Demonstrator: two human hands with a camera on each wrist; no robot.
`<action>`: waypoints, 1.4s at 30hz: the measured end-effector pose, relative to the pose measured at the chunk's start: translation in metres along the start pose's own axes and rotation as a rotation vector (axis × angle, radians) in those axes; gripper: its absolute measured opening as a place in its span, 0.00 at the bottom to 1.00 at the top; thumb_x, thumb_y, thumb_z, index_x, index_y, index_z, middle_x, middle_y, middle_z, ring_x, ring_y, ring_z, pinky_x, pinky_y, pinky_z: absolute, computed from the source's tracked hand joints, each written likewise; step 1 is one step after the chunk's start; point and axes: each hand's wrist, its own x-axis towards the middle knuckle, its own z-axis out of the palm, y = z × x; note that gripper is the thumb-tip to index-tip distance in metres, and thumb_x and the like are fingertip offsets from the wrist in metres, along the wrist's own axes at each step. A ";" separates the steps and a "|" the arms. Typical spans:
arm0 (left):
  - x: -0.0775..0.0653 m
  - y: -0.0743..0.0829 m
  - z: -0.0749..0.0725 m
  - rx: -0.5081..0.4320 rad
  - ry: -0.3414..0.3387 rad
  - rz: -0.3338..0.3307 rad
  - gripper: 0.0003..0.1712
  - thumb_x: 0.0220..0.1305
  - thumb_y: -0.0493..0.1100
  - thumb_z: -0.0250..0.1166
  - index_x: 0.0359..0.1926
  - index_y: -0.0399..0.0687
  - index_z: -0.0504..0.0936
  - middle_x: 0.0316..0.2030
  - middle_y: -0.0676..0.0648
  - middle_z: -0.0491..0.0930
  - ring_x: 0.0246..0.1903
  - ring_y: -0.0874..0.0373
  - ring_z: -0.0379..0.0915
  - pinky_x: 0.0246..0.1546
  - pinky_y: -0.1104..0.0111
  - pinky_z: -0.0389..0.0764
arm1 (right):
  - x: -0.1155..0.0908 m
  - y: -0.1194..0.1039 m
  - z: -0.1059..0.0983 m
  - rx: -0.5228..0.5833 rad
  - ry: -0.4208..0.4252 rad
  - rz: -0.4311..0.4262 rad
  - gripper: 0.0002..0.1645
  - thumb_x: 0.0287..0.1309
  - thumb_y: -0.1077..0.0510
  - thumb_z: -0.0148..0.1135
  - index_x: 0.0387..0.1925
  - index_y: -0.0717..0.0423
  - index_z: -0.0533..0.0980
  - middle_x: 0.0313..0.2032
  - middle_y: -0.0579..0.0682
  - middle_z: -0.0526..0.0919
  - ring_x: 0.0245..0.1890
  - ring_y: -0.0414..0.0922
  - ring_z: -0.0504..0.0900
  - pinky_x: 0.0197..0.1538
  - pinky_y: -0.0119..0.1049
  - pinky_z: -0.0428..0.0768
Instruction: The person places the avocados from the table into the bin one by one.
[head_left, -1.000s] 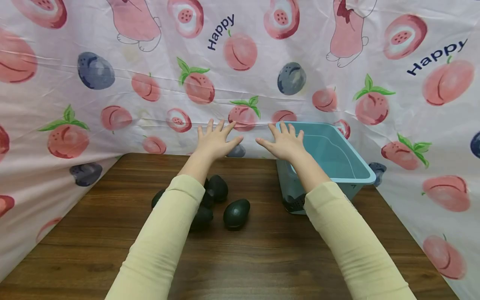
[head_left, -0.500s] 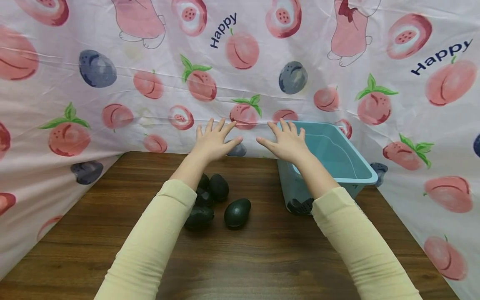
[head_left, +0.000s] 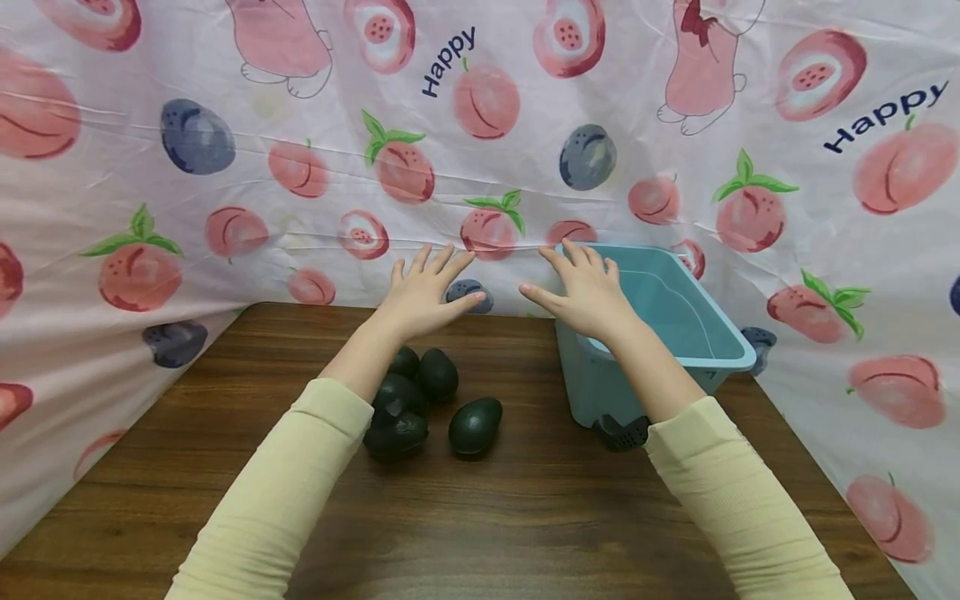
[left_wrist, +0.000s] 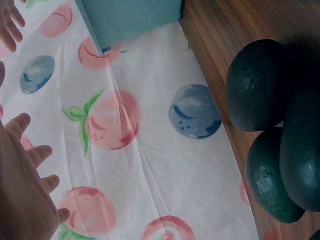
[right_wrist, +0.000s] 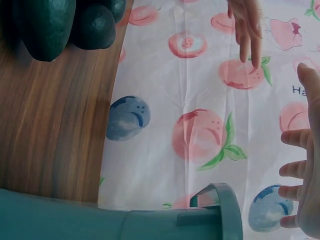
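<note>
My left hand [head_left: 420, 300] is raised above the table, fingers spread, holding nothing. Behind the left forearm lies a cluster of several dark green avocados [head_left: 397, 435], partly hidden by the sleeve. A single avocado [head_left: 475, 427] rests a little to their right, apart from the rest. My right hand [head_left: 588, 296], also spread and holding nothing, is in front of the left part of a light blue plastic basket [head_left: 727, 363]. No contact with the basket can be made out. In the left wrist view, avocados [left_wrist: 256, 85] fill the right side.
The brown wooden table [head_left: 517, 517] carries everything. A fruit-printed cloth [head_left: 480, 175] hangs along its back and sides. A black perforated piece [head_left: 621, 433] shows by the right sleeve, in front of the basket's lower wall.
Both forearms have spread outward and the hands have drawn slightly apart. More of the avocado cluster shows beside the left sleeve. The avocados and basket stay in place.
</note>
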 end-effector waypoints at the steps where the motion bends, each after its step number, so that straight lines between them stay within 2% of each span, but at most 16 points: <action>1: -0.001 0.000 0.000 -0.005 0.004 0.009 0.45 0.62 0.74 0.46 0.75 0.64 0.50 0.74 0.47 0.43 0.72 0.44 0.28 0.63 0.40 0.28 | -0.002 0.000 -0.001 0.009 0.008 -0.006 0.48 0.59 0.25 0.47 0.72 0.46 0.58 0.72 0.58 0.50 0.71 0.58 0.46 0.65 0.63 0.42; 10: -0.018 -0.006 -0.003 -0.035 0.004 0.088 0.43 0.64 0.72 0.48 0.75 0.64 0.51 0.74 0.48 0.44 0.72 0.45 0.30 0.63 0.39 0.32 | -0.025 0.007 -0.008 0.071 0.060 -0.048 0.46 0.61 0.28 0.49 0.70 0.52 0.61 0.71 0.58 0.55 0.70 0.55 0.49 0.65 0.60 0.45; 19: -0.043 -0.010 0.001 -0.096 -0.012 0.144 0.44 0.65 0.70 0.50 0.75 0.63 0.50 0.75 0.49 0.41 0.72 0.46 0.29 0.63 0.39 0.30 | -0.047 0.016 -0.008 0.142 0.173 -0.116 0.40 0.63 0.35 0.54 0.67 0.55 0.66 0.68 0.57 0.61 0.69 0.55 0.54 0.64 0.62 0.47; 27: -0.062 -0.019 0.004 -0.136 0.017 0.162 0.44 0.64 0.70 0.51 0.75 0.64 0.49 0.74 0.50 0.43 0.72 0.49 0.29 0.64 0.41 0.31 | -0.067 0.025 -0.003 0.201 0.299 -0.148 0.35 0.61 0.39 0.60 0.63 0.54 0.71 0.65 0.55 0.66 0.66 0.53 0.59 0.63 0.62 0.50; 34: -0.078 -0.031 0.005 -0.183 0.033 0.148 0.44 0.65 0.68 0.53 0.76 0.62 0.48 0.74 0.49 0.43 0.72 0.48 0.29 0.63 0.41 0.31 | -0.083 0.035 0.002 0.236 0.355 -0.160 0.31 0.62 0.44 0.61 0.61 0.55 0.72 0.63 0.55 0.69 0.65 0.54 0.60 0.63 0.63 0.50; 42: -0.093 -0.042 0.005 -0.230 0.074 0.145 0.43 0.65 0.64 0.57 0.75 0.59 0.51 0.74 0.49 0.46 0.72 0.47 0.31 0.63 0.40 0.32 | -0.095 0.044 0.007 0.274 0.435 -0.195 0.27 0.59 0.50 0.64 0.58 0.57 0.75 0.60 0.55 0.72 0.63 0.55 0.64 0.62 0.61 0.54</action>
